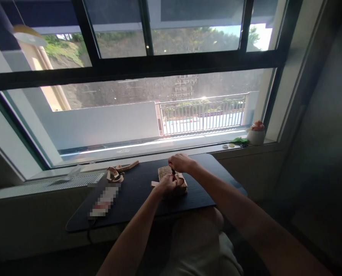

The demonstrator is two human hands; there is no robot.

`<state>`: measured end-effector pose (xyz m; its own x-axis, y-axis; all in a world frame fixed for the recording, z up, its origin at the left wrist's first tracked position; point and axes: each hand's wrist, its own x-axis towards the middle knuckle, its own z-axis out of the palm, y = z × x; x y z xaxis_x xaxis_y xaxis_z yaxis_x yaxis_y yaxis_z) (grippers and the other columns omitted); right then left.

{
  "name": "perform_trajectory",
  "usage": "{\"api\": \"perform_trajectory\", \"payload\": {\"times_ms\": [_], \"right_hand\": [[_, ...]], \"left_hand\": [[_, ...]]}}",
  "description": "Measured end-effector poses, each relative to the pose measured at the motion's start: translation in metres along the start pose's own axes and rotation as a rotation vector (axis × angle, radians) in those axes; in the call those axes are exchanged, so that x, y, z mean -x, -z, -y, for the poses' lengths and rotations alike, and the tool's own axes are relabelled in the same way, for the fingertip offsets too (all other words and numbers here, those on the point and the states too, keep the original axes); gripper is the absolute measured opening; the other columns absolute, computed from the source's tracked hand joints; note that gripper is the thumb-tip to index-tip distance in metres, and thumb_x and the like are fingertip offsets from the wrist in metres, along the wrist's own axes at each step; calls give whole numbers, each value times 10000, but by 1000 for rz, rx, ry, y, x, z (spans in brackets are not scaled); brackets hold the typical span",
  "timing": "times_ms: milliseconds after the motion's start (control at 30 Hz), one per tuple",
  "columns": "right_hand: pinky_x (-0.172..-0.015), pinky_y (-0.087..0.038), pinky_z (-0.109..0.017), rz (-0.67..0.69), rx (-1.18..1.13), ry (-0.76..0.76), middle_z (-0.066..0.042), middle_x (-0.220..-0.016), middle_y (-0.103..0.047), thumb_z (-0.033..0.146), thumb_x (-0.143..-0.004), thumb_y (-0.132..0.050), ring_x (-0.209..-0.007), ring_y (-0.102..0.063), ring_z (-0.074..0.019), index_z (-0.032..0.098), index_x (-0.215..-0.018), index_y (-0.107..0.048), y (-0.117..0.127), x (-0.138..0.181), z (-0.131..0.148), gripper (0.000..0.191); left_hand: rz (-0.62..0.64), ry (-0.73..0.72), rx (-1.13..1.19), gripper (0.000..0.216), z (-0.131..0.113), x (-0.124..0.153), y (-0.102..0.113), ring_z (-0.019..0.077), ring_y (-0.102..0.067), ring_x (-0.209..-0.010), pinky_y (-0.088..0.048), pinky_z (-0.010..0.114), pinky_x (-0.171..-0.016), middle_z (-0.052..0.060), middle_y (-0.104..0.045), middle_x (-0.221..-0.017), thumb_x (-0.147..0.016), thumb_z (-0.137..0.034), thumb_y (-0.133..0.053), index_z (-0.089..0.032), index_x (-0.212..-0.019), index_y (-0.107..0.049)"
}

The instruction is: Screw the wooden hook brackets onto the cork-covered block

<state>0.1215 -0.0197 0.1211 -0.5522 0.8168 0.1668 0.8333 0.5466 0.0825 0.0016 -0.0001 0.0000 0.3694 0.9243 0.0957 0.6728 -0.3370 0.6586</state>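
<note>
Near the middle of the dark table (136,195), a speckled brown block (163,172) lies under my hands. On top of it is a curled tan strap (181,181) that looks like leather. My right hand (183,163) is closed around the top of a slim dark tool (173,172) held upright over the strap; its tip is hidden, so its exact kind does not show. Low beside the tool, my left hand (166,184) is closed on the strap, fingers partly hidden. A piece of the tan material pokes out left of the block.
More tan straps (115,174) lie coiled at the table's back left. A blurred-out long item (104,201) with a dark cord sits on the left side. On the windowsill stand a white pot (256,134) and small round items (228,146). The window runs behind the table.
</note>
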Motion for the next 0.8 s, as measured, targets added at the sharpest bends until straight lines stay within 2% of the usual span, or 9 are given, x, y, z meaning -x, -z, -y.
{"api": "perform_trajectory", "payload": {"times_ms": [233,433,633,800], "right_hand": [[-740,-418,-279,-22,-46,-40,-139,-985,-658,342,-858,-387,-906,-596,-221,137,-959,-646,-10,-4,3,345],[-704,-431,-308,-31,-39,-125,-155,-987,-652,335,-867,-338,-899,-601,-244,134,-988,-631,-10,-1,3,376],[-689,-418,-258,12,-40,-17,-58,-978,-670,313,-813,-444,-860,-605,-190,240,-961,-647,-3,3,-3,261],[-710,-412,-273,4,-28,-1,-110,-961,-669,276,-822,-429,-877,-600,-214,171,-941,-659,-3,2,-5,279]], "left_hand": [[-42,4,-86,120,-1,2,-1,153,-526,-630,-335,274,-564,55,-599,-691,-729,-241,-514,-153,-683,-581],[-72,-3,-146,124,0,0,-2,160,-536,-627,-346,281,-571,61,-604,-680,-733,-234,-510,-150,-687,-589],[-66,-14,-164,144,3,-2,-4,161,-540,-628,-356,279,-567,65,-606,-679,-744,-223,-486,-151,-673,-589],[-52,5,-169,154,6,-4,-4,154,-535,-608,-352,272,-553,64,-599,-664,-743,-236,-482,-147,-694,-598]]}}
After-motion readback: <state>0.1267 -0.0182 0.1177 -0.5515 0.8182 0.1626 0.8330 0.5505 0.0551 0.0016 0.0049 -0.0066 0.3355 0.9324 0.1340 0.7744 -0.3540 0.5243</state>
